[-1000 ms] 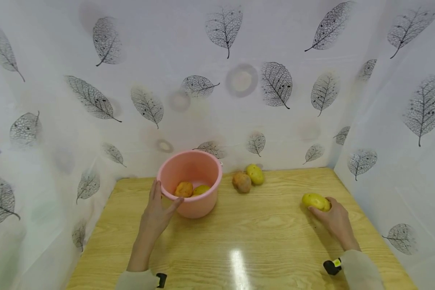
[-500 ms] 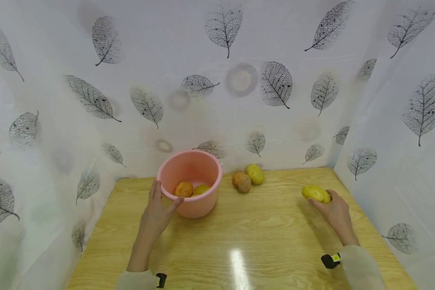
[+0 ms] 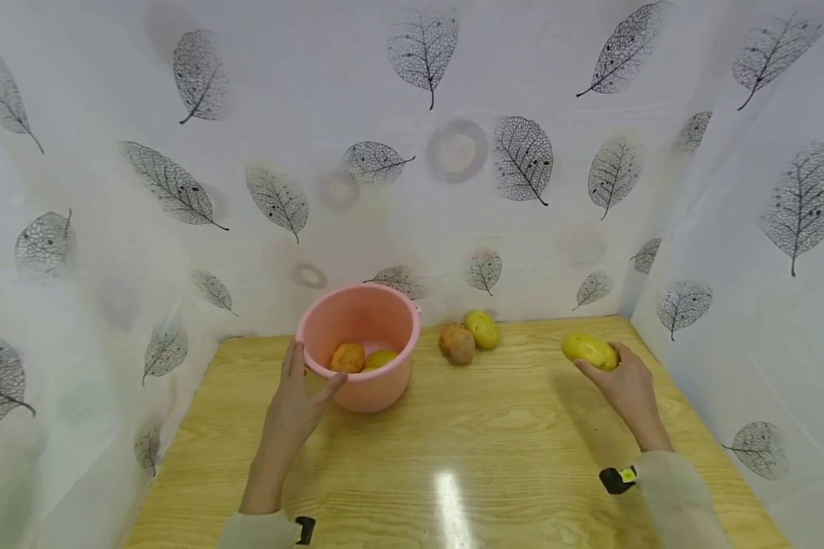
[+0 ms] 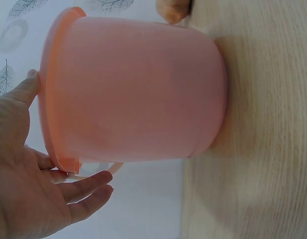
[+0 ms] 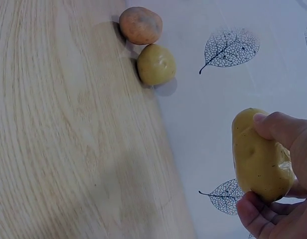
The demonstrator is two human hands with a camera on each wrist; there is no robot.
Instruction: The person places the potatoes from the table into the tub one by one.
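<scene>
My right hand (image 3: 629, 389) grips a yellow potato (image 3: 590, 351) between thumb and fingers, above the table's right side. In the right wrist view the same potato (image 5: 260, 154) shows small dark specks. At the left, my left hand (image 3: 298, 408) rests on the rim of a pink bucket (image 3: 374, 393), fingers fairly straight against its left side and thumb on the near rim. Inside the bucket lie a brownish-orange potato (image 3: 347, 357) and a yellow potato (image 3: 381, 358), partly hidden by the rim. A brown potato (image 3: 457, 344) and a yellow potato (image 3: 482, 329) sit together right of the bucket.
The wood-grain table (image 3: 508, 457) reaches back to a white curtain (image 3: 412, 213) printed with dark leaves. The curtain also hangs along both sides. A bucket handle (image 4: 116, 169) shows near the fingers in the left wrist view.
My right hand has lifted the yellow potato higher and moved it slightly left and away from me. The left hand and bucket stay in place.
</scene>
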